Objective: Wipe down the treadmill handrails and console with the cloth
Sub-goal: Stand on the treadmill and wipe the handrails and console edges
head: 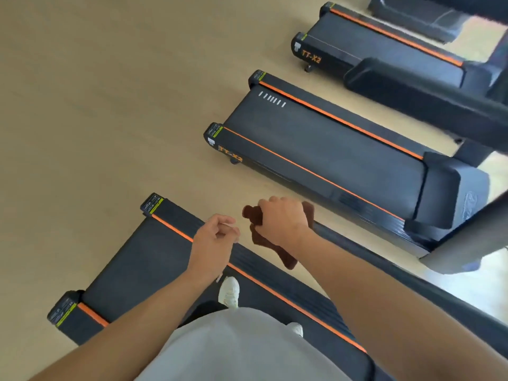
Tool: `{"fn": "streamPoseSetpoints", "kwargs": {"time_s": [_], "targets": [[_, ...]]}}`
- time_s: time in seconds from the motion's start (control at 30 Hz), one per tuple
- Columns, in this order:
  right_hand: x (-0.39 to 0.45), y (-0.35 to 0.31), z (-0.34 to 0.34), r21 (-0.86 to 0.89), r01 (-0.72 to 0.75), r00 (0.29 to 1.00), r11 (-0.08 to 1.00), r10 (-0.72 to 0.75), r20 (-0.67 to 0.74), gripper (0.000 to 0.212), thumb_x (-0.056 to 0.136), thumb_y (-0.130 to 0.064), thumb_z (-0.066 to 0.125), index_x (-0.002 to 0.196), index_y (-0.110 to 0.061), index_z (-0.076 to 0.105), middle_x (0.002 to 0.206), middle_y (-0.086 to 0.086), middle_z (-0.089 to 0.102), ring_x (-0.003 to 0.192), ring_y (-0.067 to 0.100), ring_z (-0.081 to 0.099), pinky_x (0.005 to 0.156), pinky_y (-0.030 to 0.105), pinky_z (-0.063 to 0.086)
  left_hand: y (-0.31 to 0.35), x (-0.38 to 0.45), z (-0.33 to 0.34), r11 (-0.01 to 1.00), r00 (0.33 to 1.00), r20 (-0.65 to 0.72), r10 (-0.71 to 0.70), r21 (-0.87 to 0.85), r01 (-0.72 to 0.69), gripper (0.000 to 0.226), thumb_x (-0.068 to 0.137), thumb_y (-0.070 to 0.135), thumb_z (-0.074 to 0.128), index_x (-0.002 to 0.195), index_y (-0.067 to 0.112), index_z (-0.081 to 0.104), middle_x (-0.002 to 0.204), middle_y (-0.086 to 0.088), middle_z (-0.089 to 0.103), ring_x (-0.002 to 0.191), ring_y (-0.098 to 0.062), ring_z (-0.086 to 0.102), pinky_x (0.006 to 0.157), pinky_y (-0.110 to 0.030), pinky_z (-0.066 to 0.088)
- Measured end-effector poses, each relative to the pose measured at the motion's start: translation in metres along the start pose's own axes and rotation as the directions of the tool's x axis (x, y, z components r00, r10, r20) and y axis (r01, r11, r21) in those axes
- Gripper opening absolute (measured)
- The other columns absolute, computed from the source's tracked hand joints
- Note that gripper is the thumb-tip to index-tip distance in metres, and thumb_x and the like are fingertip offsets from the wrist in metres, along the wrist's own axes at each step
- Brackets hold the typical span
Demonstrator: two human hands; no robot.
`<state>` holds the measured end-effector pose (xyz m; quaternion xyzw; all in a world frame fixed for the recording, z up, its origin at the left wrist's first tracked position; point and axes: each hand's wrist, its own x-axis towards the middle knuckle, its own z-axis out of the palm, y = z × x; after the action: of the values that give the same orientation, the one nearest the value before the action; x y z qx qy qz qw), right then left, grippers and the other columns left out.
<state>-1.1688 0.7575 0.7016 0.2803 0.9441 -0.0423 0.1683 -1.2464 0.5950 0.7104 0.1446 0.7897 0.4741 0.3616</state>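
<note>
The right hand [283, 218] is gripping the brown cloth [277, 240] around the handrail's [384, 268] end, while the left hand [214, 237] is hovering loosely curled, holding nothing.

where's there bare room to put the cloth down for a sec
The belt of the near treadmill is bare between its orange side strips, ahead of the white shoe. The wood floor left of the treadmills is open too. It is crowded at the handrail, where the right hand grips the brown cloth.

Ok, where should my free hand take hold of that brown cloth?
Pinch the loose corner hanging below the right hand, coming from the left hand side. That end of the brown cloth dangles free; the rest is bunched round the handrail.
</note>
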Motion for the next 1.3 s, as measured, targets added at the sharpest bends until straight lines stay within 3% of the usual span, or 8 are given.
{"fn": "streamPoseSetpoints", "kwargs": {"time_s": [0.13,0.23,0.37,0.6,0.8,1.03,1.17,1.3], "targets": [[-0.038,0.012,0.021,-0.022,0.013,0.991,1.0,-0.016,-0.132,0.073,0.08,-0.043,0.08,0.141,-0.024,0.044,0.132,0.007,0.053,0.113,0.032,0.053,0.091,0.047,0.046,0.029,0.012,0.033,0.984,0.982,-0.064,0.178,0.038,-0.176,0.019,0.096,0.015,0.064,0.111,0.025,0.062,0.097,0.006,0.071,0.092,0.0,0.064,0.076,-0.006,0.046],[-0.063,0.027,0.033,0.035,-0.061,0.977,0.998,0.067,-0.204,0.098,0.075,-0.038,0.086,0.151,-0.024,0.027,0.144,0.011,0.046,0.118,0.036,0.05,0.098,0.051,0.046,0.051,0.011,0.064,0.954,0.956,0.007,0.295,0.06,-0.295,0.02,0.095,0.016,0.066,0.112,0.025,0.061,0.1,0.013,0.068,0.094,0.006,0.062,0.078,-0.005,0.046],[-0.097,0.066,0.043,0.104,-0.126,0.966,0.987,0.146,-0.216,0.093,0.073,-0.045,0.085,0.144,-0.023,0.03,0.139,0.008,0.051,0.113,0.033,0.057,0.096,0.048,0.048,0.063,-0.005,0.11,0.898,0.898,0.186,0.399,0.121,-0.423,0.024,0.093,0.015,0.068,0.113,0.025,0.061,0.104,0.015,0.068,0.102,0.002,0.062,0.092,-0.016,0.047],[-0.19,0.147,0.07,0.164,-0.276,0.932,0.947,0.306,-0.197,0.102,0.069,-0.058,0.083,0.153,-0.031,0.032,0.136,-0.001,0.058,0.117,0.027,0.059,0.103,0.045,0.044,0.053,-0.057,0.171,0.84,0.816,0.381,0.434,0.156,-0.52,0.021,0.094,0.018,0.068,0.113,0.023,0.063,0.108,0.013,0.067,0.107,-0.003,0.061,0.099,-0.02,0.047],[-0.272,0.215,0.082,0.237,-0.428,0.887,0.872,0.455,-0.073,0.1,0.073,-0.038,0.082,0.156,-0.036,0.026,0.145,-0.005,0.05,0.131,0.024,0.049,0.116,0.042,0.03,0.045,-0.092,0.211,0.834,0.789,0.458,0.409,0.164,-0.527,0.019,0.093,0.019,0.069,0.11,0.027,0.065,0.111,0.017,0.067,0.107,0.0,0.059,0.097,-0.021,0.046],[-0.342,0.277,0.093,0.42,-0.508,0.839,0.752,0.543,0.043,0.09,0.084,-0.038,0.077,0.158,-0.037,0.027,0.16,-0.005,0.036,0.148,0.022,0.029,0.126,0.042,0.014,0.05,-0.12,0.243,0.837,0.773,0.508,0.38,0.167,-0.521,0.016,0.094,0.018,0.068,0.103,0.031,0.064,0.107,0.022,0.066,0.104,0.009,0.055,0.091,-0.017,0.04],[-0.366,0.303,0.09,0.574,-0.522,0.824,0.631,0.547,0.149,0.077,0.089,-0.016,0.068,0.158,-0.031,0.034,0.164,-0.003,0.032,0.153,0.023,0.022,0.127,0.042,0.008,0.05,-0.137,0.26,0.829,0.756,0.538,0.374,0.172,-0.532,0.015,0.094,0.019,0.068,0.102,0.031,0.065,0.107,0.022,0.066,0.103,0.005,0.056,0.092,-0.019,0.041],[-0.409,0.337,0.089,0.481,-0.622,0.776,0.618,0.569,0.271,0.087,0.089,-0.004,0.063,0.162,-0.027,0.023,0.17,0.0,0.018,0.156,0.027,0.013,0.128,0.046,0.008,0.05,-0.156,0.28,0.816,0.718,0.597,0.358,0.174,-0.552,0.014,0.094,0.021,0.068,0.101,0.033,0.065,0.106,0.022,0.066,0.106,0.002,0.058,0.093,-0.02,0.042]]}}
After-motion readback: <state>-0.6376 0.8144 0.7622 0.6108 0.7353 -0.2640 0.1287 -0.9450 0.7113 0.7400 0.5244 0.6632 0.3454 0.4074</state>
